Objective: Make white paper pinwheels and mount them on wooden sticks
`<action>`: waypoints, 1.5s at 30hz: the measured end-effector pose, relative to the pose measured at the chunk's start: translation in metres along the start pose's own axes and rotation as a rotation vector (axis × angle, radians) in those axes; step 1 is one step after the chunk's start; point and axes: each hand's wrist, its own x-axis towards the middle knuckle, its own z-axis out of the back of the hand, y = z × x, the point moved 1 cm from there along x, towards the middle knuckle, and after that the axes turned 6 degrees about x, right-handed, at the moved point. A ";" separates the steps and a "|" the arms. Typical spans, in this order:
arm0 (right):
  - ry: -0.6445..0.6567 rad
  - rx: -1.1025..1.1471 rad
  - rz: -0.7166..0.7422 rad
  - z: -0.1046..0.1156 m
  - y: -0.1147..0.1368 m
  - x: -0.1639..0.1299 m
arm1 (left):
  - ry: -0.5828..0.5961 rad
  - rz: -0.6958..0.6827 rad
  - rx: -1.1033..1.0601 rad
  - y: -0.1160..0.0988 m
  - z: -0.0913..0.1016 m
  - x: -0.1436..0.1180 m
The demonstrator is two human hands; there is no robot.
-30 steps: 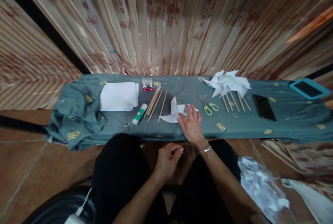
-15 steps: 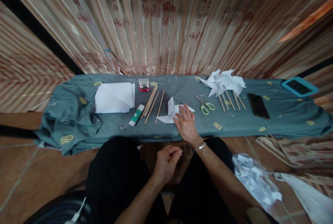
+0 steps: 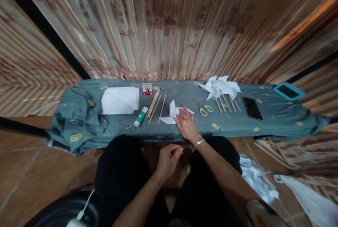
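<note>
A white paper pinwheel (image 3: 172, 113) with folded blades lies near the front edge of the cloth-covered table. Spread fingers of my right hand (image 3: 187, 124) rest flat on its right side and cover part of it. My left hand (image 3: 169, 157) hangs above my lap, short of the table edge. Its fingers are curled together at the tips, and whatever may be between them is too small to see. Wooden sticks (image 3: 153, 104) lie left of the pinwheel, one close to its left blade. Green-handled scissors (image 3: 203, 108) lie to its right.
A glue stick (image 3: 141, 116), a paper stack (image 3: 120, 101) and a small red box (image 3: 147, 89) of pins are on the left. Finished pinwheels (image 3: 220, 87) on sticks, a phone (image 3: 252, 108) and a blue-framed device (image 3: 288, 91) lie right. A bag of paper scraps (image 3: 257, 179) sits on the floor.
The view has shifted slightly. My right hand stays on the pinwheel with little movement, and my left hand keeps its curled pose above my lap.
</note>
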 end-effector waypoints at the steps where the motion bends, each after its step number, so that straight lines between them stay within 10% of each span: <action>1: 0.003 0.000 -0.001 0.001 0.001 0.001 | -0.003 0.000 -0.002 0.000 -0.001 0.001; 17: -0.267 0.569 -0.306 0.017 -0.054 -0.001 | -0.139 0.134 -0.143 0.007 -0.001 0.022; 29: -0.096 0.508 -0.515 0.020 -0.035 -0.018 | -0.207 0.376 -0.737 0.008 -0.011 0.030; 45: -0.389 1.627 -0.716 0.022 -0.036 0.001 | -0.150 0.384 -0.924 -0.022 0.033 0.039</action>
